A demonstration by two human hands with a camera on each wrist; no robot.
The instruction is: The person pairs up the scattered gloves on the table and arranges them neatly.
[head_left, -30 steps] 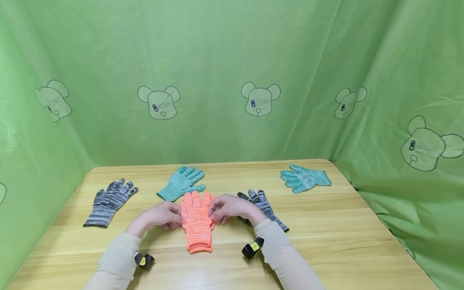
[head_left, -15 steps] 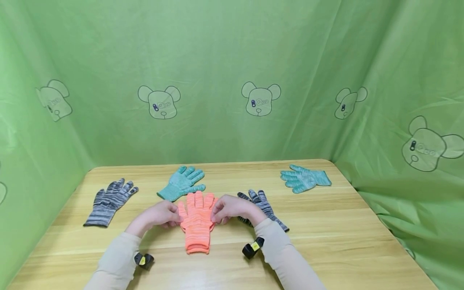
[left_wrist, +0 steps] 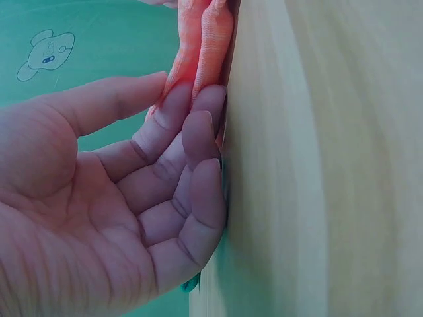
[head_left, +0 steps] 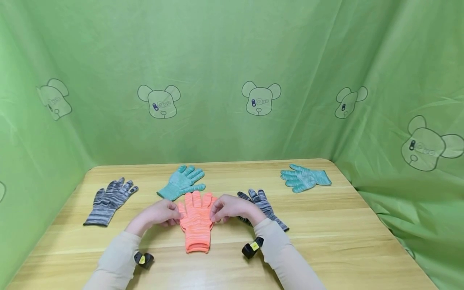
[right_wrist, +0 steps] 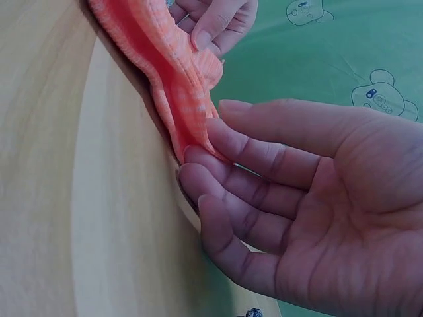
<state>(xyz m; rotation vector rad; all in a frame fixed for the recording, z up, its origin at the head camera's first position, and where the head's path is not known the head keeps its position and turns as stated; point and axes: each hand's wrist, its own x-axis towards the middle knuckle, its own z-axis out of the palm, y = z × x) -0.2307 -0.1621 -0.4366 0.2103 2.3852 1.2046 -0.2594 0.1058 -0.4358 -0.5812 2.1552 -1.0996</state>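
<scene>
Two orange knit gloves (head_left: 197,225) lie stacked on the table, fingers pointing away and cuffs toward me. My left hand (head_left: 164,213) pinches their left edge between thumb and fingertips. On the opposite side my right hand (head_left: 228,207) pinches the right edge. In the left wrist view, the orange fabric (left_wrist: 215,39) meets the curled fingertips of the left hand (left_wrist: 112,191). The right wrist view has the right hand (right_wrist: 317,191) with its fingertips at the orange cuff side (right_wrist: 175,86). A grey-black striped glove (head_left: 266,207) lies partly hidden behind my right hand.
Another grey-black striped glove (head_left: 110,201) lies at the left of the wooden table (head_left: 344,249). One teal glove (head_left: 183,183) rests just behind the orange pair, a second teal glove (head_left: 306,178) at the back right. Green curtains (head_left: 217,133) surround the table.
The top orange glove has shifted slightly left over the lower one, its fingers spreading more. Both hands stay nearly in place at its edges. The other gloves have not moved.
</scene>
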